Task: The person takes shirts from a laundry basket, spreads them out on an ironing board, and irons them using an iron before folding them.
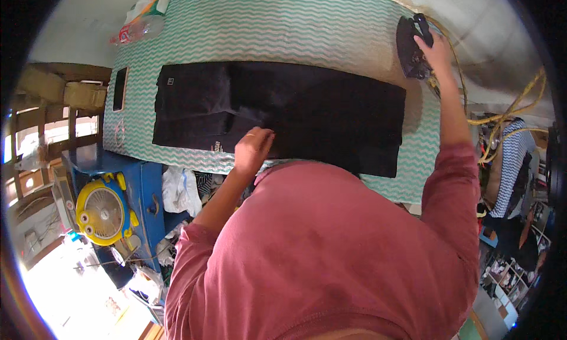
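A black garment lies folded into a long panel on a green-and-white zigzag-patterned cloth that covers the table. It bears a small square mark near its left end and some pale lettering at its near edge. My left hand is over the garment's near edge, fingertips drawn together; whether they pinch the fabric cannot be made out. At the far right, my right hand grips the handle of a dark clothes iron, which stands beyond the garment's right end.
A phone rests at the table's left side, with a clear plastic bottle farther back. A yellow cord loops along the right. Left of me, a yellow fan stands against a blue cabinet. Shelves with clutter stand at right.
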A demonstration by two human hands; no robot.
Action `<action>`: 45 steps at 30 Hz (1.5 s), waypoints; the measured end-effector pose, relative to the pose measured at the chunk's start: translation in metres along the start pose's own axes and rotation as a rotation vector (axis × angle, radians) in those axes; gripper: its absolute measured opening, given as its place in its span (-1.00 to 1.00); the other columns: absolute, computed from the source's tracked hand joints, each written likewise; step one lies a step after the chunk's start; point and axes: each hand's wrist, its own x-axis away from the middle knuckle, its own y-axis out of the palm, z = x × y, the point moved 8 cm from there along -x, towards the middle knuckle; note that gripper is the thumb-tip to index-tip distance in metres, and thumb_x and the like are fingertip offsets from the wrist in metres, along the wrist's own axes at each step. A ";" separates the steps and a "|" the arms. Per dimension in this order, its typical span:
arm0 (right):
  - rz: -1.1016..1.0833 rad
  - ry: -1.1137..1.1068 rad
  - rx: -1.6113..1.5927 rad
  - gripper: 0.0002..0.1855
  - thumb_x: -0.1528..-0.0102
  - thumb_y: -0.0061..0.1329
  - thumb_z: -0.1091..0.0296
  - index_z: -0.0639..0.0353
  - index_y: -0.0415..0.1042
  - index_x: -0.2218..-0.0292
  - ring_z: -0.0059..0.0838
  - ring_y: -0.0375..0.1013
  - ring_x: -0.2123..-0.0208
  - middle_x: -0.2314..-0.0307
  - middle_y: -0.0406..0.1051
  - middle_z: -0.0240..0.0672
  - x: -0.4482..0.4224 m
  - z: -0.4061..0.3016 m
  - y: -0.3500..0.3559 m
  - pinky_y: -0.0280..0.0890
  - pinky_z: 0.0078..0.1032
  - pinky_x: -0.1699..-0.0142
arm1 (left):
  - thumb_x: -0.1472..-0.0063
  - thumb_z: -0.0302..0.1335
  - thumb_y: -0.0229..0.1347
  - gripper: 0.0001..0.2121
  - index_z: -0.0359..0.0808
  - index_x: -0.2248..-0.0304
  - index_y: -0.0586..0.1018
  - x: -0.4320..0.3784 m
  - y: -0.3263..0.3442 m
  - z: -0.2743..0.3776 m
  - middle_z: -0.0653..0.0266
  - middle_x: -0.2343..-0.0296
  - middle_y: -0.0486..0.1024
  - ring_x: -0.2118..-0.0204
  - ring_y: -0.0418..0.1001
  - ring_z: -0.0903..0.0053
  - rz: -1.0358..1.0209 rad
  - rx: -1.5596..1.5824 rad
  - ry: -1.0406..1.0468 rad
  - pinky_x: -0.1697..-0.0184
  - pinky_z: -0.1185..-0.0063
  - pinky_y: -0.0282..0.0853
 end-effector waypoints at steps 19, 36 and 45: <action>-0.581 0.344 -0.898 -0.64 0.09 0.02 0.06 0.16 0.26 0.61 -0.71 0.18 0.76 0.79 0.19 -0.50 0.082 -0.109 -0.094 0.09 -0.70 0.65 | -0.07 -0.34 0.02 -0.72 -0.45 0.48 0.32 -0.002 0.000 -0.095 0.19 0.63 0.34 0.67 0.40 0.56 0.389 0.981 -0.904 0.69 0.70 0.30; -0.925 -0.346 -0.552 -0.46 0.18 -0.03 -0.11 0.32 0.37 0.49 -0.09 0.39 0.47 0.57 0.37 -0.01 0.145 -0.314 -0.029 0.26 -0.32 0.34 | -0.10 -0.44 -0.01 -0.83 -0.36 0.56 0.37 -0.013 -0.058 -0.074 0.37 0.71 0.32 0.68 0.23 0.78 0.467 0.599 -0.499 0.63 0.74 0.14; -0.987 -0.140 -0.531 -0.47 0.18 -0.02 -0.12 0.25 0.38 0.41 -0.12 0.37 0.40 0.48 0.39 -0.07 0.156 -0.239 -0.044 0.24 -0.34 0.28 | -0.01 -0.37 0.03 -0.82 -0.31 0.42 0.46 -0.125 -0.044 -0.012 0.21 0.45 0.43 0.36 0.39 0.38 0.160 -0.111 0.121 0.31 0.51 0.23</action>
